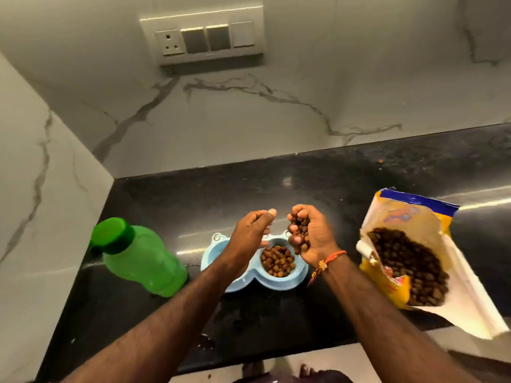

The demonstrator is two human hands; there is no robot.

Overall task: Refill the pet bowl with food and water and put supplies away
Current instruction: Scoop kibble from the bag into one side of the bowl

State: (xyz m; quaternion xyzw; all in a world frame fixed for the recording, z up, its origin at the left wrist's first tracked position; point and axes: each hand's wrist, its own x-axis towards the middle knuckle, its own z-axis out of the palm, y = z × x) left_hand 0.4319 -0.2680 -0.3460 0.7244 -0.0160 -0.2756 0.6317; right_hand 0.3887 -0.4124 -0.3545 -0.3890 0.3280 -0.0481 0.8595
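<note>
Cupping kibble [300, 230] above the bowl [276, 281] at frame centre, the right hand [311, 236] may spill some; left hand [253, 230] seems loosely curled, maybe empty.

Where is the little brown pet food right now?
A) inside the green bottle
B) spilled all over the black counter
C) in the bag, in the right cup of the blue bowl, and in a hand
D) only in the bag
C: brown kibble fills the torn yellow and white bag, sits in the right cup of the light blue plastic double bowl, and is cupped in the right hand.
</note>
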